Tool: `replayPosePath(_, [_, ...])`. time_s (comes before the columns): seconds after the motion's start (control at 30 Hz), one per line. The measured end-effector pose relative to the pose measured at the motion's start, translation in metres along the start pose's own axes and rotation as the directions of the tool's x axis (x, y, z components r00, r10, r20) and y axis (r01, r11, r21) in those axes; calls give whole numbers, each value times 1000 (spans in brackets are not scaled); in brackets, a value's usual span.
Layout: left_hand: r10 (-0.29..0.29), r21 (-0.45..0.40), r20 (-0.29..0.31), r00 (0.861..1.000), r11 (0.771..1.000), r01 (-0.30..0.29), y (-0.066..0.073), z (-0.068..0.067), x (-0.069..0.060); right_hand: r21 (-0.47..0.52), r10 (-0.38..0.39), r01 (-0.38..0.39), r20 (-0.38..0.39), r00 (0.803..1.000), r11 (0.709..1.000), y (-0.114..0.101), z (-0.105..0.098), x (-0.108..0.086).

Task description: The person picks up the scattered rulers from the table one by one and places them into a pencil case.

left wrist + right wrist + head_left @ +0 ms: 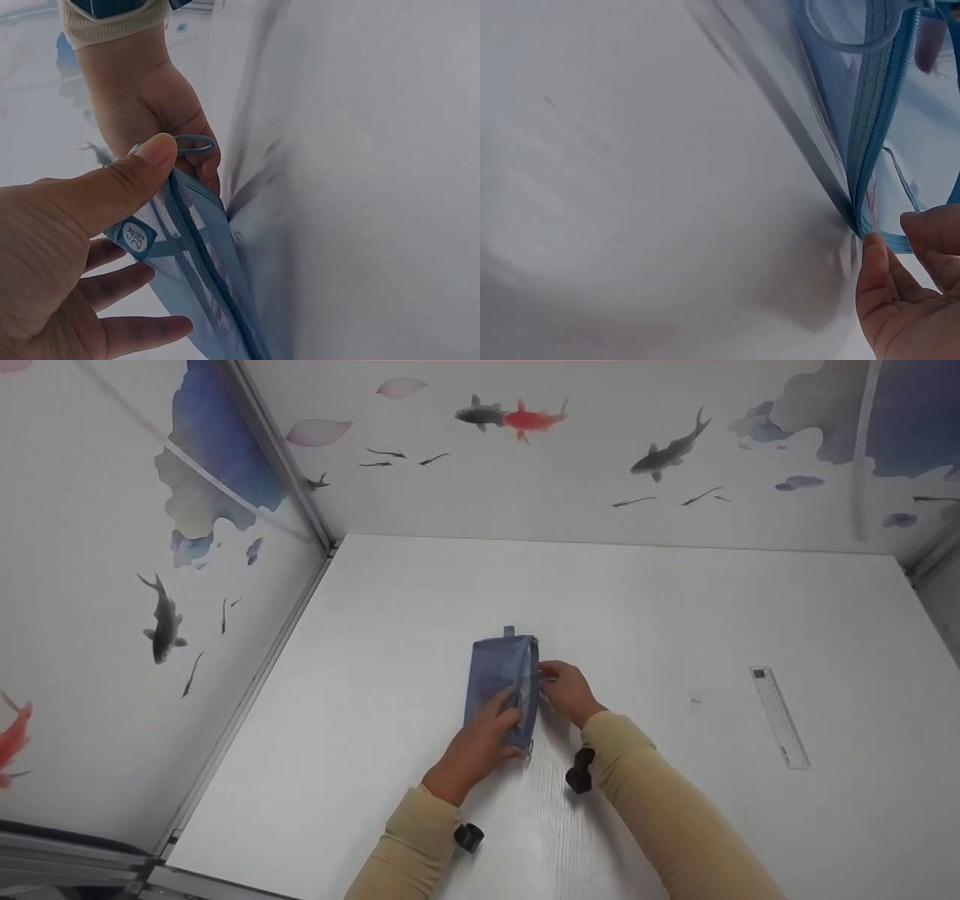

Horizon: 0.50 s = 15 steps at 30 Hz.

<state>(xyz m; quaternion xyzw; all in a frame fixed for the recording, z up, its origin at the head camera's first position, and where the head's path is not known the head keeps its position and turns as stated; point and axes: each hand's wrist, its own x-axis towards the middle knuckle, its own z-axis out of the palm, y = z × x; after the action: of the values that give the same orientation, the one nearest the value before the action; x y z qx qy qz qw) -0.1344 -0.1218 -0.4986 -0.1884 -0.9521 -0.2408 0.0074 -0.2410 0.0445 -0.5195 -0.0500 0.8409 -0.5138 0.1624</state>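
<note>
A blue mesh zip pouch (493, 661) lies near the middle of the white table, its zipped side (886, 97) parted and facing right. Across its near part rests my left hand (484, 735). In the left wrist view the left thumb (112, 191) holds the pouch's end by a small white label (135, 237), with the other fingers spread below. A blue cord loop (196, 144) sticks out beside the thumb tip. My right hand (570, 690) pinches the zip-side edge, thumb and finger together at a corner in the right wrist view. What lies inside the pouch is unclear.
A clear ruler (780, 717) lies at the right of the table (652, 615). Left of it is a small, faint, see-through piece (696, 700). Panels with painted fish (667, 451) stand along the back and left edges.
</note>
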Motion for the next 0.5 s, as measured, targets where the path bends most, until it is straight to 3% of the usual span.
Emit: replayPosePath(0.5, [44, 2, -12, 999, 999, -44, -2, -1, -2, 73, -11, 11, 2, 1000, 997, -8, 6, 1])
